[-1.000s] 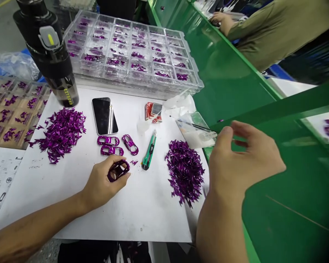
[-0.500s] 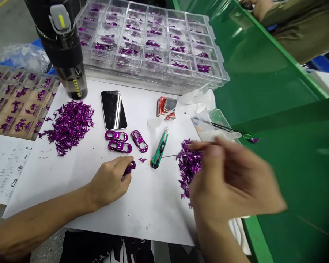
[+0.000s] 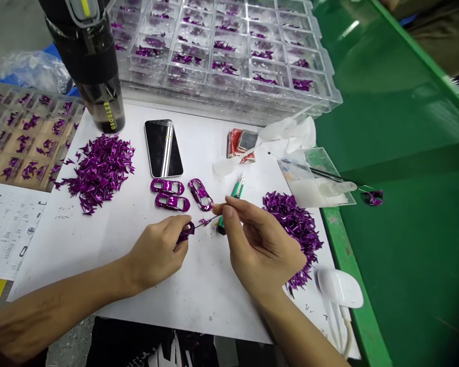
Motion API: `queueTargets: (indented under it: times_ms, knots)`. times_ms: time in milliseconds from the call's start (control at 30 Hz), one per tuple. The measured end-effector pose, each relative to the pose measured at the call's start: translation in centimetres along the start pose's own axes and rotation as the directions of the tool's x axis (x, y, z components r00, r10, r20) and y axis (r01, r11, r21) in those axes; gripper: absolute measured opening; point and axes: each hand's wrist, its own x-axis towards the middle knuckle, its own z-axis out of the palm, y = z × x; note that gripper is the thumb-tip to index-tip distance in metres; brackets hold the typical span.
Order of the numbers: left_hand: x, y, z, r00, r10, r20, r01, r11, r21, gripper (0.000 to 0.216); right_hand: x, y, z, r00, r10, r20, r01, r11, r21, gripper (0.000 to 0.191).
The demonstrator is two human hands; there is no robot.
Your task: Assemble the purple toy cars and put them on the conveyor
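Observation:
My left hand (image 3: pixel 156 250) is closed around a small purple toy car body (image 3: pixel 186 232), mostly covered by the fingers. Pinched in my right hand (image 3: pixel 262 244) is a thin dark rod (image 3: pixel 201 225), whose far end reaches to the held car body; whether it touches cannot be made out. A loose purple sliver (image 3: pixel 205 222) lies on the white board just by the rod. Three more glossy purple car bodies (image 3: pixel 172 202) rest above my left hand. A green utility knife (image 3: pixel 237 188) is partly hidden behind my right fingers. Beside that hand spreads a heap of pointed purple pieces (image 3: pixel 300 229).
Another purple heap (image 3: pixel 103 168) is at the left, near a phone (image 3: pixel 163 148) and a dark bottle (image 3: pixel 99 86). Clear compartment boxes (image 3: pixel 229 92) stand at the back. A white corded device (image 3: pixel 340 288) sits at right by the green edge (image 3: pixel 340 244).
My right hand has moved left from over the right heap, bringing the rod to the car body in my left hand. The white device has come into view. My left hand keeps its grip.

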Motion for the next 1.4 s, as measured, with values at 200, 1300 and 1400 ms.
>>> queueTargets:
  times_ms: [200,1300,1400]
  knots:
    - [0.7,0.3,-0.6,0.985,-0.167,0.038,0.17,0.977,-0.13,0.025,0.1,-0.4,0.1,0.981,-0.07,-0.181,0.081,0.995,0.058,0.029]
    - [0.9,1.5,-1.3,0.968,-0.228,0.11,0.243,0.957,-0.157,0.018,4.0,7.1,-16.9,0.757,0.021,-0.654,-0.352,0.855,-0.381,0.022]
    - [0.7,1.6,-1.2,0.959,-0.263,0.104,0.277,0.947,-0.163,0.019,-0.1,9.6,-19.8,0.758,0.134,-0.639,-0.505,0.741,-0.443,0.031]
